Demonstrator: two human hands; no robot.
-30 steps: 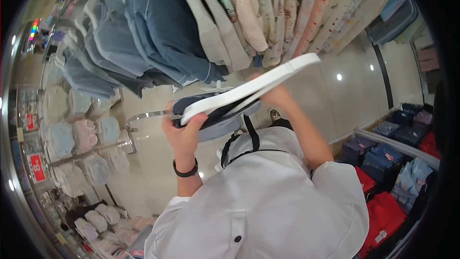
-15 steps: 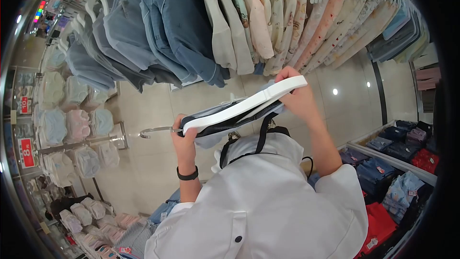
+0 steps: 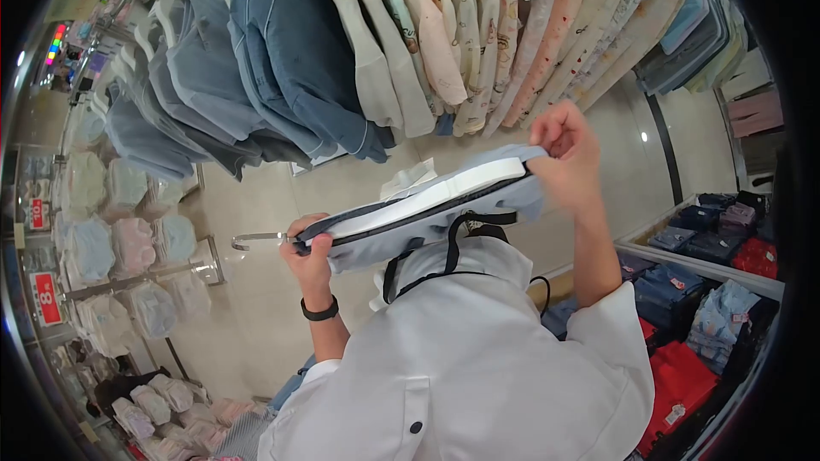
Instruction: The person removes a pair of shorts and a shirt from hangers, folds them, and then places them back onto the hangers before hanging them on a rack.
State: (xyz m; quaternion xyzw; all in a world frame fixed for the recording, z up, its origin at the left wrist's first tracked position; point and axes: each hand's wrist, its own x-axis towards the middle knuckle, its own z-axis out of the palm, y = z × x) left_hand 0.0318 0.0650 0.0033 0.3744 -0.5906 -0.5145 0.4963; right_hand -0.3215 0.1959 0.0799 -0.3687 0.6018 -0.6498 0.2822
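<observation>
A white hanger (image 3: 410,207) with a metal hook lies across the space in front of me, inside a light blue-grey garment (image 3: 367,249) with a dark inner edge. My left hand (image 3: 309,258) is closed around the garment and hanger by the hook, thumb on top. At the far end, my right hand (image 3: 565,158) pinches the garment's edge, where the cloth now lies around the hanger's tip. A white tag (image 3: 410,177) sticks out on the far side of the garment. The right fingertips are partly hidden by the hand itself.
Ahead hangs a long row of clothes, with blue tops (image 3: 299,60) and patterned pale ones (image 3: 547,51). Packaged underwear hangs on a rack (image 3: 141,277) at left. A bin divider (image 3: 700,265) and folded jeans (image 3: 666,294) are at right, near a red garment (image 3: 683,388).
My right hand has let go of the hanger's bare end and moved right and slightly up, drawing the garment's cloth over that end. The left hand keeps its grip, shifted slightly left.
</observation>
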